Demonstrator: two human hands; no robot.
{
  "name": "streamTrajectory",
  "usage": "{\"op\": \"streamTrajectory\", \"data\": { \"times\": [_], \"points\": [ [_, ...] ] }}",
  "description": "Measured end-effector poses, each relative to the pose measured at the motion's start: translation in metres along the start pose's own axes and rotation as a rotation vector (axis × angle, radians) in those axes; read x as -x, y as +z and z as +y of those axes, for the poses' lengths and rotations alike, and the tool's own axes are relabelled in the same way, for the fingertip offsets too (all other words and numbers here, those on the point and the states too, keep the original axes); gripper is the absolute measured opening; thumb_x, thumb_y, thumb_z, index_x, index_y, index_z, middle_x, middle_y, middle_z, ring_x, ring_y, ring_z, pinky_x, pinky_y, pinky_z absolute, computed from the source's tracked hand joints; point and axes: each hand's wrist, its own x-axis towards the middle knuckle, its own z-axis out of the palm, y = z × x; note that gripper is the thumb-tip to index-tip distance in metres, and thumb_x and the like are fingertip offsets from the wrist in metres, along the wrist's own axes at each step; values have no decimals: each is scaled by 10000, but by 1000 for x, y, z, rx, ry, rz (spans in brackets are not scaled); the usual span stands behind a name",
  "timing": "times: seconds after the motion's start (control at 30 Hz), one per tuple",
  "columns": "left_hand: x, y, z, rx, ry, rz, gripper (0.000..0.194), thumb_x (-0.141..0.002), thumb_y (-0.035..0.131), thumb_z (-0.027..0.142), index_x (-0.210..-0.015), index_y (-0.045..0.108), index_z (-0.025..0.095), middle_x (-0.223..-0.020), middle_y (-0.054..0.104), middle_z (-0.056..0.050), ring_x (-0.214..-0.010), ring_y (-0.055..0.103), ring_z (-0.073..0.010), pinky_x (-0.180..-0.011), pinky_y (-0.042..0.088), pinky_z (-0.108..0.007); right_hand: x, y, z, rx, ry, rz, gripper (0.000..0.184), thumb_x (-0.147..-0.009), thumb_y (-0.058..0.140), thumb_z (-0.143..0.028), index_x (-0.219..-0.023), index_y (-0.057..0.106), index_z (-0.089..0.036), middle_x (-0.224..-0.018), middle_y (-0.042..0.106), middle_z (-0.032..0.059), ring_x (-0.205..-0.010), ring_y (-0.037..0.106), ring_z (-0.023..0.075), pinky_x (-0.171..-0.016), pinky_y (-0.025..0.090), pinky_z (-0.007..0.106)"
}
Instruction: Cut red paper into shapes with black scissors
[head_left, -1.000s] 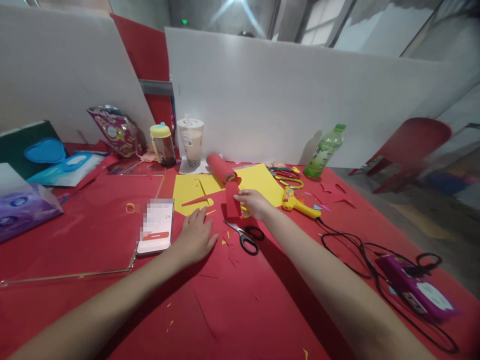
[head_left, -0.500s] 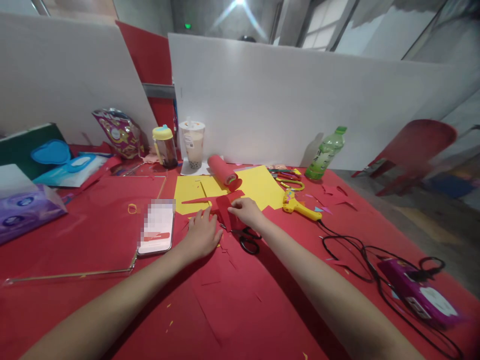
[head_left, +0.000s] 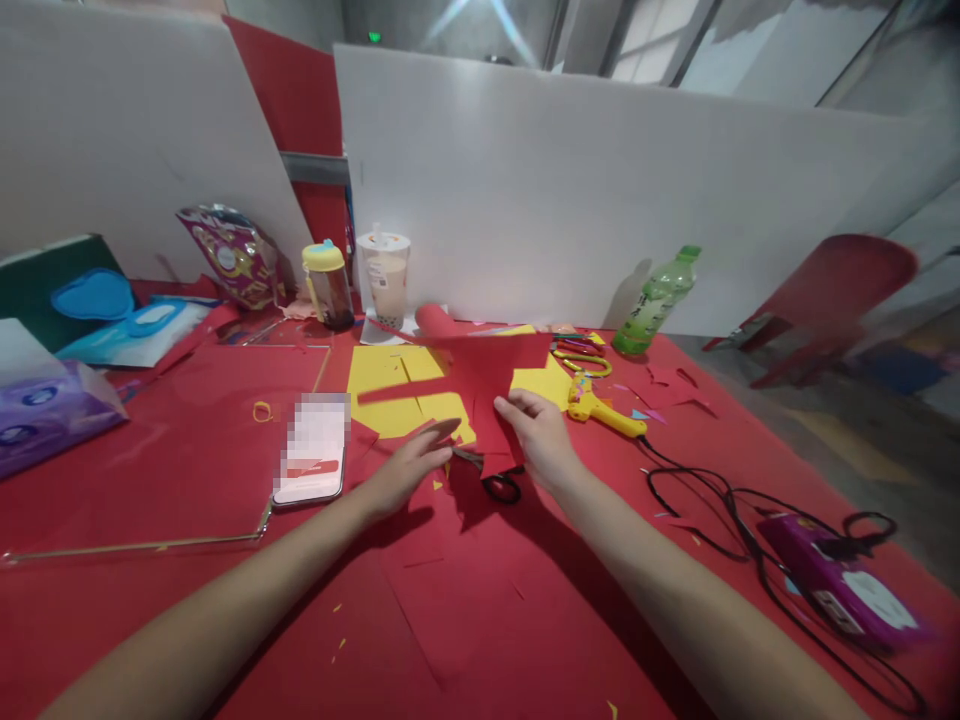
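My right hand [head_left: 544, 437] pinches the right edge of a piece of red paper [head_left: 493, 375], which is raised above the table. To its left, my left hand [head_left: 409, 472] is open, fingers stretched toward the paper and thumb apart, with nothing visible in it. Scissors [head_left: 501, 489] with black handles lie under the red paper, their blades partly hidden. Behind the hands are sheets of yellow paper [head_left: 390, 408], partly covered by the red piece. A red roll [head_left: 433, 320] shows above the raised paper, which hides most of it.
A phone [head_left: 313, 450] lies left of my left hand. On the right are a yellow glue gun [head_left: 604, 412], its black cord and a purple power strip [head_left: 840, 580]. A lidded cup [head_left: 386, 280], a yellow-topped bottle [head_left: 328, 285] and a green bottle [head_left: 656, 300] stand along the back.
My right hand has lifted the red paper and moved right with it, and the paper now covers much of the red roll. My left hand's fingers have turned toward the right.
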Motion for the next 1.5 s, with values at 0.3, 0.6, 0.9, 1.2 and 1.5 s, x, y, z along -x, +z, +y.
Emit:
{"op": "streamTrajectory", "data": {
  "times": [0.3, 0.6, 0.9, 1.2, 1.5],
  "points": [
    [1, 13, 2, 488, -221, -61, 422, -873, 328, 481, -938, 595, 161, -852, 689, -87, -923, 622, -214, -847, 471, -376, 35, 0, 19, 36, 166, -203, 169, -672, 615, -339, -625, 594, -178, -579, 608, -12, -547, 545, 145, -577, 450, 277],
    [5, 14, 8, 878, -345, -90, 405, -917, 298, 378, -986, 603, 121, -976, 688, -131, -1004, 605, -239, -885, 459, -388, 41, -3, 25, 229, 29, -250, 185, -742, 567, -275, -577, 567, -192, -626, 583, 3, -603, 528, 156, -609, 430, 288],
    [6, 17, 17, 1065, -462, 44, 441, -951, 259, 296, -784, 625, 116, -714, 688, -81, -688, 650, -156, -764, 497, -295, 43, -1, 21, 390, -88, -217, 140, -703, 621, -238, -590, 555, -190, -737, 553, 46, -669, 516, 178, -586, 400, 291],
    [5, 15, 18, 1069, -525, 142, 451, -945, 302, 239, -597, 565, 124, -523, 596, -30, -478, 587, -112, -568, 490, -230, 44, -2, 23, 488, -179, -260, 188, -697, 600, -177, -578, 455, -190, -745, 519, 30, -631, 499, 149, -562, 425, 264],
    [5, 16, 13, 1054, -535, 124, 481, -948, 265, 246, -632, 596, 97, -538, 623, -70, -549, 625, -158, -752, 495, -336, 42, -6, 27, 577, -334, -313, 157, -769, 509, -149, -630, 453, -194, -862, 542, 79, -754, 549, 185, -687, 477, 323]
  ]
}}
